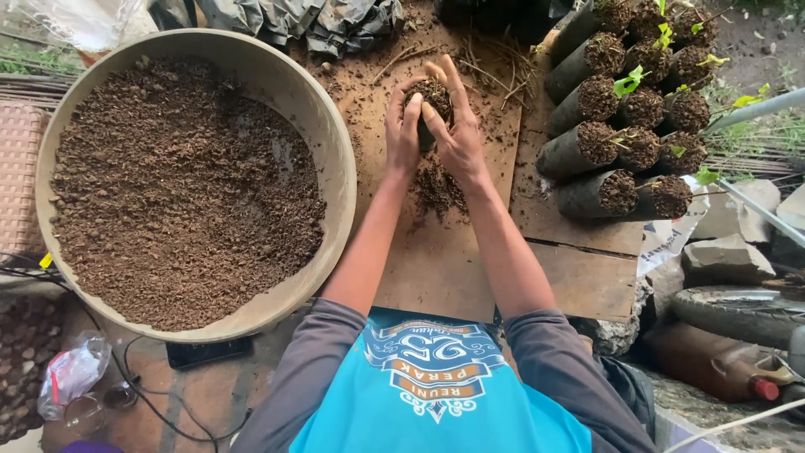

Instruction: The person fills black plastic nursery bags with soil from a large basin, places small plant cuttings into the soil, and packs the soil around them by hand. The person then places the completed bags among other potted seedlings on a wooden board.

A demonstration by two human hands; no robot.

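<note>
A small black soil-filled bag [434, 107] is clasped between the left hand [403, 130] and right hand [457, 126] above the tabletop [436, 260], beside a large basin [331, 159] of soil

Your basin [335, 159] is dull beige, filled with dark reddish-brown soil [176, 193]. The grow bags [587, 151] are black, some topped with bright green seedlings [627, 82]. Your shirt [436, 394] is turquoise with a white-and-orange emblem, sleeves grey.
</note>
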